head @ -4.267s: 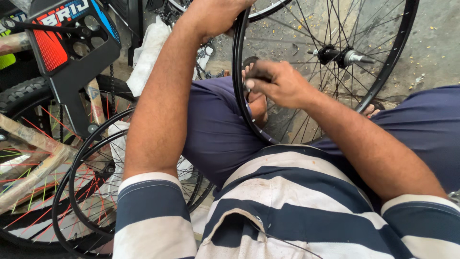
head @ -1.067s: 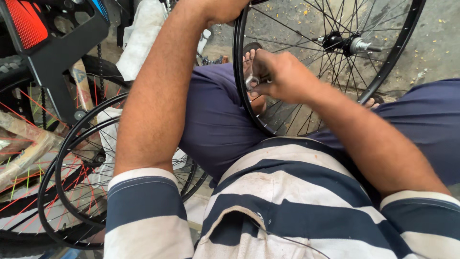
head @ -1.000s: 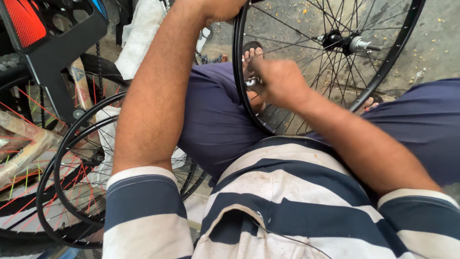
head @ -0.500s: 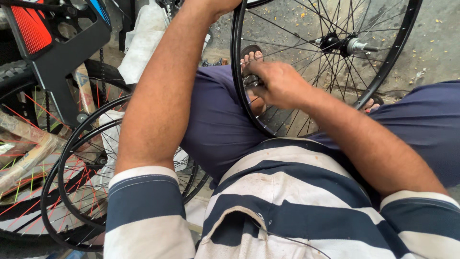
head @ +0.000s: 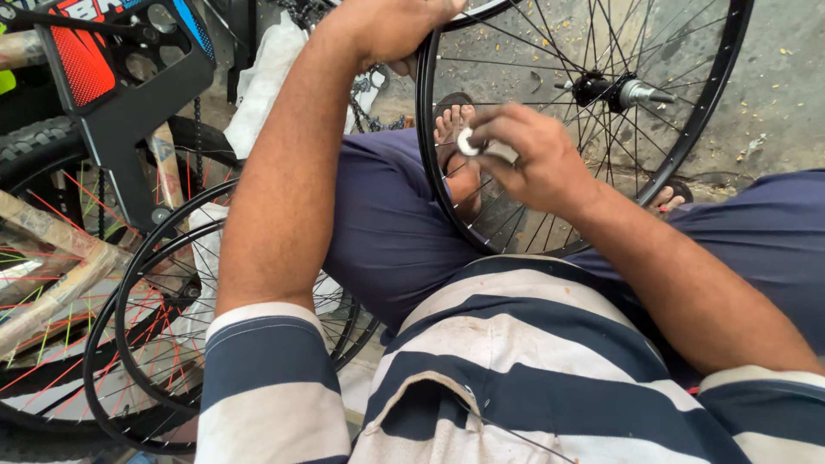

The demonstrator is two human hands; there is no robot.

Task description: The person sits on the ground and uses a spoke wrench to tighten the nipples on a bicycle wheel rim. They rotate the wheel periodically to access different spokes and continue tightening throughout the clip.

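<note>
Right hand (head: 533,159) has lifted slightly, fingers pinching a small silver tool (head: 471,143) at the spokes; left hand (head: 387,26) still grips the wheel rim (head: 425,129), frame top; spare wheels (head: 155,344) crowd lower left.

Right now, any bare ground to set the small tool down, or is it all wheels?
Free: grey concrete ground right of the black spoked wheel, above the right knee. Crowded: left side, stacked black rims with red spokes and the bike frame. Right hand holds a small metal tool; left hand grips the wheel's top.

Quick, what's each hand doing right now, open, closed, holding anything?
Left hand: closed around the top of the bicycle wheel rim.
Right hand: closed, pinching a small silvery tool at the spokes near the rim.
</note>
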